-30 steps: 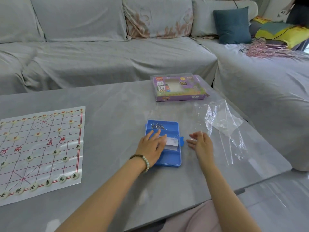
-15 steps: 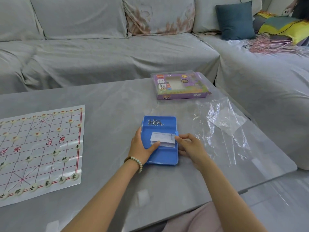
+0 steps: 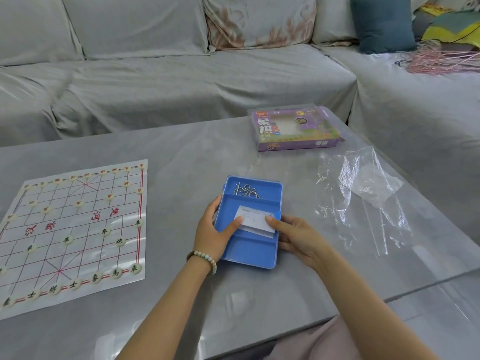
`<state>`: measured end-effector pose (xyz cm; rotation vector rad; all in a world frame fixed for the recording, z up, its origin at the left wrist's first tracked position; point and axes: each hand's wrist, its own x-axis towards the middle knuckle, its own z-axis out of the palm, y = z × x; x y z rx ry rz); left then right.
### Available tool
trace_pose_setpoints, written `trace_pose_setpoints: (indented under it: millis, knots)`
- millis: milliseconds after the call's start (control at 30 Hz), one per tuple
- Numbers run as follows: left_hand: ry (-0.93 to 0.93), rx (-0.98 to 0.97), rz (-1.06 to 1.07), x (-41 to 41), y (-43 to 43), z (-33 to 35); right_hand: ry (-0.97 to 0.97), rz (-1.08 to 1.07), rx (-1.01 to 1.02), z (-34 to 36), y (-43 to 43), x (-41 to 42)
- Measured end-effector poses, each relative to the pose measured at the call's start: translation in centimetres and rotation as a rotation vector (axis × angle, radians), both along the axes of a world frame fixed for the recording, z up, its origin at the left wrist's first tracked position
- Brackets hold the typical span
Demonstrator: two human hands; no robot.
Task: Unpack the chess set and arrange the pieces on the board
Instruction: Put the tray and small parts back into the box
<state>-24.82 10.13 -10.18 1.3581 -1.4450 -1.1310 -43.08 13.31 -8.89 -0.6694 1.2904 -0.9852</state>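
- blue tray (image 3: pixel 249 252) on the worktop (image 3: pixel 181 157), who has it?
- both hands. left hand (image 3: pixel 213 235) fingers curl round its left edge, right hand (image 3: pixel 298 237) round its right, thumbs pressing a white slip (image 3: pixel 255 220) in the middle compartment.
- chess board (image 3: pixel 75 229)?
- flat at the left, pieces (image 3: pixel 134 268) on it.

Setting: home living room; L-shaped sofa (image 3: pixel 181 81) under loose grey covers wraps two sides of a low grey table (image 3: pixel 181 157); floral cushion (image 3: pixel 259 22) and teal cushion (image 3: pixel 381 23) against the backrest; game box (image 3: pixel 296 129) and chess board (image 3: pixel 75 229) on table.
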Motion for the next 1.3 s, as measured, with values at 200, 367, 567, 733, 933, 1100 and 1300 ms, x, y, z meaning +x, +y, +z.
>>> trace_pose_setpoints:
  millis: [200,367,567,733,933,1100,1300]
  knots:
    - [0.022,-0.025,-0.049,-1.2,-1.5,1.2,-0.031,-0.092,-0.015,0.6,-0.8,-0.5]
    - [0.029,-0.031,-0.085,-3.4,-3.5,1.9,0.009,-0.262,-0.056,1.2,-2.1,-1.4]
    - [0.016,0.074,-0.100,-10.1,-9.1,3.5,0.041,-0.448,-0.132,2.8,-5.1,-4.6]
    - [0.166,0.444,-0.005,-14.3,-15.5,4.2,0.191,-0.703,-0.175,2.4,-4.3,-8.3]
    - [0.357,0.680,0.040,-17.0,-19.9,4.5,0.115,-0.694,-0.148,2.6,-4.9,-9.0]
    - [0.393,0.780,0.082,-16.7,-21.5,3.7,0.124,-0.687,-0.132,2.4,-5.0,-9.1]
    - [0.457,0.619,0.045,-14.3,-21.0,2.3,0.094,-0.686,-0.145,2.9,-4.8,-9.2]
